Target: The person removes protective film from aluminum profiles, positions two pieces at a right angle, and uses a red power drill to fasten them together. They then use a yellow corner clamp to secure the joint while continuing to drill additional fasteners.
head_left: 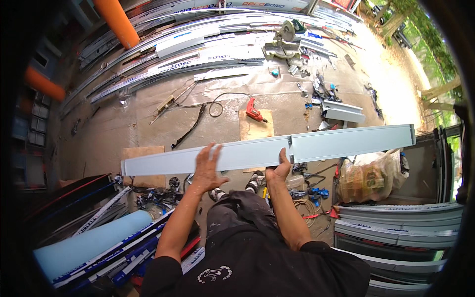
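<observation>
A long white metal profile [346, 142] spans the view in front of me, tilted up to the right. A dark seam or bracket [290, 142] crosses it right of its middle. My right hand [278, 171] grips its near edge beside that seam, thumb over the face and the other fingers hidden beneath. On the left half, my left hand [206, 171] lies over the face with its fingers spread; whether it touches the metal I cannot tell. Beyond the profile, a red power drill [254, 112] rests by a wooden board [257, 129] on the floor.
A miter saw [284, 45] stands at the far side near stacked metal profiles [198, 55]. A power cord [217, 103] trails left of the drill. A full plastic sack [368, 180] and more stacked profiles [396, 222] are at right; a light-blue roll [94, 242] lies at left.
</observation>
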Motion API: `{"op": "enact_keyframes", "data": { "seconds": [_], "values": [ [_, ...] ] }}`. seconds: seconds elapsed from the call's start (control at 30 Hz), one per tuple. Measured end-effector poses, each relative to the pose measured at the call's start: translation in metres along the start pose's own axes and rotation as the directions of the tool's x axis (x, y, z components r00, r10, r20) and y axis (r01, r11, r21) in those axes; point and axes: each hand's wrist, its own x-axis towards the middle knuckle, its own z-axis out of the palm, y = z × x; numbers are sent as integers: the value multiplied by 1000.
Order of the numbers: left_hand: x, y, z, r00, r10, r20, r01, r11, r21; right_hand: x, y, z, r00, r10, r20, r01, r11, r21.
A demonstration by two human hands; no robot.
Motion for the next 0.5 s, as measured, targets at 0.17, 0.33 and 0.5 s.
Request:
{"op": "enact_keyframes", "data": {
  "seconds": [0.17,0.33,0.5],
  "values": [
    [60,30,36,957,64,282,-105,986,131,5,35,-20,984,137,-117,-131,990,55],
    [74,-6,96,959,80,272,-100,993,58,40,58,-60,950,271,-156,-272,962,18],
    [71,-84,165,968,14,251,-30,998,57,86,111,-116,837,525,-156,-544,829,-127]
  ]
}}
